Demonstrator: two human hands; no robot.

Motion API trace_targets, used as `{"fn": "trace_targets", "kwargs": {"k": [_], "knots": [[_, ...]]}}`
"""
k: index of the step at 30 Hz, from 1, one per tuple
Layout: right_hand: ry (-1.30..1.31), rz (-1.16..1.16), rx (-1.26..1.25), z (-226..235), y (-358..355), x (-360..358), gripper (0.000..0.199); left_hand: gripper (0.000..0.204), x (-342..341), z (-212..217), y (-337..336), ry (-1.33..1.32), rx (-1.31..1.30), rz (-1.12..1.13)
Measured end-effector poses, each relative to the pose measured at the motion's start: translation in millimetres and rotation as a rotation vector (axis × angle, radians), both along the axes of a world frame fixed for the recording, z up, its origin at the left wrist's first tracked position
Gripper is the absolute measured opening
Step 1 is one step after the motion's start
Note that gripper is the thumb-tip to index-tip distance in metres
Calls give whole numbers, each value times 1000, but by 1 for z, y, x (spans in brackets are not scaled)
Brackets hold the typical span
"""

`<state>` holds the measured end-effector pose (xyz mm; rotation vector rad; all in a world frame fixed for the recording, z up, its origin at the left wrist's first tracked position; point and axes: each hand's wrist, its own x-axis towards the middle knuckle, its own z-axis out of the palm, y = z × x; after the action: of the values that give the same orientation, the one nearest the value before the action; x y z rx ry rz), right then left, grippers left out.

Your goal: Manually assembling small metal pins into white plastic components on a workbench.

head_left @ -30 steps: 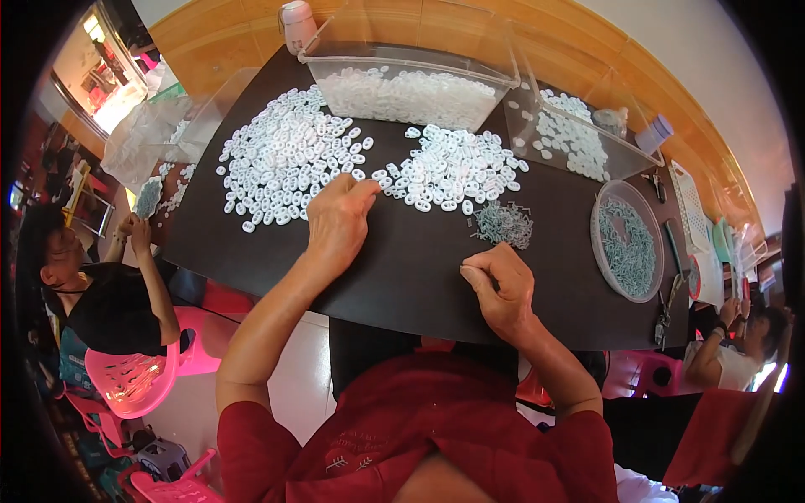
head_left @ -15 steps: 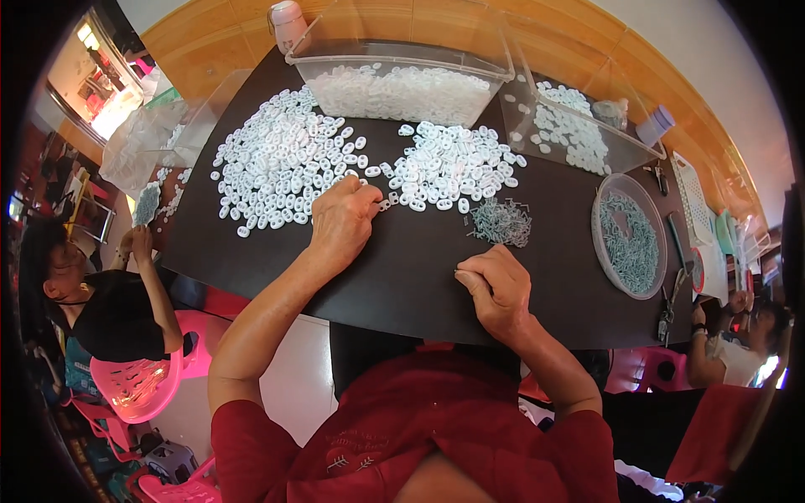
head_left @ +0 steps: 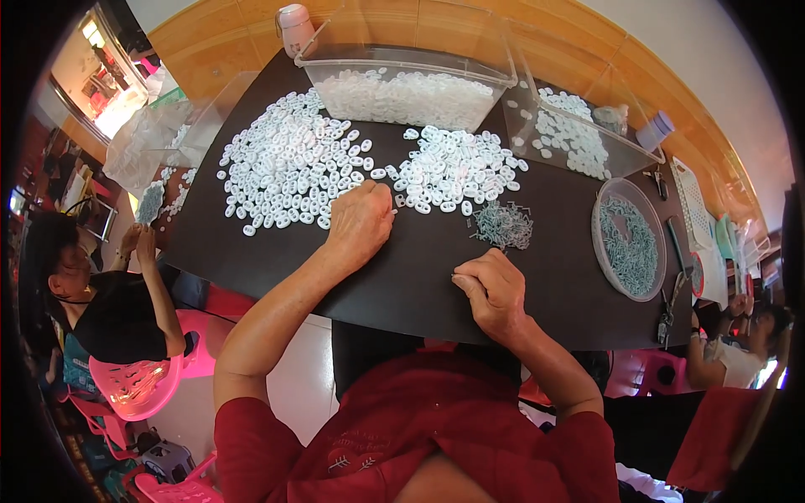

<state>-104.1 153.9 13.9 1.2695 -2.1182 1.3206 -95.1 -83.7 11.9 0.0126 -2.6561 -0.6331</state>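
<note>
The left hand [head_left: 360, 225], fingers curled from view and grip undeterminable, is beside heaps of white oval plastic pieces [head_left: 289, 159] on the dark bench [head_left: 411, 293]; the right hand [head_left: 493, 289], fingers together, is near slim grey metal pins [head_left: 503, 225], seemingly placed for short reach.

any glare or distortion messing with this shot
Head view: glare washes out the doorway at upper left; in the same view, fisheye bends the near edge of the table and blackens the corners; also there, the white pieces look very bright, and single pins are hard to pick out.
</note>
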Motion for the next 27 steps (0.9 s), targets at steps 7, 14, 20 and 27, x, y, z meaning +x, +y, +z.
{"fn": "trace_targets", "kwargs": {"k": [7,14,20,27], "knots": [[-109,-35,30,0,2,0,9,13,30,13,16,-185,787,-117],[-532,-38,-45,18,0,11,4,13,60,22,50,-317,1421,-119],[-526,-40,-63,13,-9,18,5,12,66,12,67,-265,1506,-135],[-528,-27,-85,7,-13,23,6,13,71,7,74,-220,1527,-166]]}}
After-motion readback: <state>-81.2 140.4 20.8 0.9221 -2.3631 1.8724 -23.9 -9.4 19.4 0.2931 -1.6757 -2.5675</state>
